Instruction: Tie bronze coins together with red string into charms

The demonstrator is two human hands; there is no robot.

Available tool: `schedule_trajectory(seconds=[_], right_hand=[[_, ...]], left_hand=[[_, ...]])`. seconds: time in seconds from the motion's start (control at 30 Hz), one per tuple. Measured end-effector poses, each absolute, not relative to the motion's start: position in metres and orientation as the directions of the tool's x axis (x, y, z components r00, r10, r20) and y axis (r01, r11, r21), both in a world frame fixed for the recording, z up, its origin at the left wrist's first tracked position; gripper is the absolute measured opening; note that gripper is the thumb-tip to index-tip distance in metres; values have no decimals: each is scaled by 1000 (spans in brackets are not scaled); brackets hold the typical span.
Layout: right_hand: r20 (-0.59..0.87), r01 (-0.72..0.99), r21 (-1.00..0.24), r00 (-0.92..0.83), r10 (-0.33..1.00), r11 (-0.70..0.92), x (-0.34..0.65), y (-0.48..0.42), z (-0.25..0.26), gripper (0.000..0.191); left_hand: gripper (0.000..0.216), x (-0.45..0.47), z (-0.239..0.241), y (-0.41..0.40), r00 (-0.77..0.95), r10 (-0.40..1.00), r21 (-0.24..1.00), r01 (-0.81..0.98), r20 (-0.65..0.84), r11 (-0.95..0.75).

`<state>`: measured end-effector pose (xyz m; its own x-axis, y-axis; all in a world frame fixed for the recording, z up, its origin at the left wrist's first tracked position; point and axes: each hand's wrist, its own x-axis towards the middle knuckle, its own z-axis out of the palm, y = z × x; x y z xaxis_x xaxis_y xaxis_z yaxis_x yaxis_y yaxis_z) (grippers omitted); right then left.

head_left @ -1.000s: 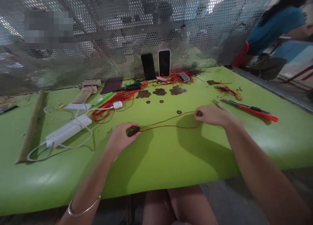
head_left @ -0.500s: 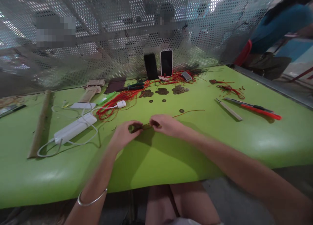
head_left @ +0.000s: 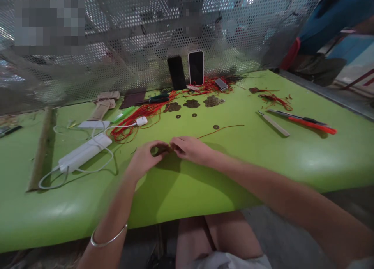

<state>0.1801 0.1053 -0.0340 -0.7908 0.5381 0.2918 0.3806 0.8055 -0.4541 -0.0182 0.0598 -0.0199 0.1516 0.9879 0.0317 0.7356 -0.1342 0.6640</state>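
Observation:
My left hand (head_left: 147, 156) and my right hand (head_left: 188, 149) meet low over the green table, both with fingers pinched. A thin red cord (head_left: 224, 129) trails out behind the right fingers to the right across the table. Both hands grip this cord; any coin at the fingertips is hidden. Just beyond the right hand lies one dark coin with a hole (head_left: 216, 127). Two more loose coins (head_left: 194, 115) lie farther back, in front of three coin piles (head_left: 191, 103).
A white power strip (head_left: 84, 152) with its cable and a bundle of red cords (head_left: 128, 128) lie left. At right are a pale stick-like tool (head_left: 273, 124) and a red-handled tool (head_left: 312, 125). Two phones (head_left: 196, 68) lean on the perforated metal screen (head_left: 122, 58). A person sits far right.
My hands have come closer together, closing the stretch of cord that showed between them. The view has shifted slightly, and the cord still trails right.

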Motion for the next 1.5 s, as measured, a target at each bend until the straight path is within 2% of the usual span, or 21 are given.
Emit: schedule_trajectory(seconds=[0.23, 0.6, 0.8, 0.97, 1.1, 1.5], right_hand=[[293, 431, -376, -785, 546, 820, 180, 107, -36, 14], [246, 457, -325, -805, 540, 828, 177, 103, -29, 22], [253, 461, -231, -822, 510, 857, 177, 104, -35, 34], [291, 443, -116, -841, 456, 889, 177, 105, -40, 33], [288, 385, -32, -880, 378, 922, 177, 104, -40, 31], [262, 429, -9, -871, 416, 903, 177, 103, -38, 27]], left_hand=[[25, -18, -20, 60, 146, 989, 665, 735, 34, -131], [22, -16, -17, 59, 157, 986, 634, 759, 50, -152], [29, -13, -24, 59, 109, 990, 536, 833, 84, -138], [24, -9, -24, 59, 167, 980, 463, 863, 112, -200], [23, -9, -22, 60, 193, 972, 468, 852, 131, -233], [25, -10, -27, 61, 156, 975, 484, 849, 156, -213]])
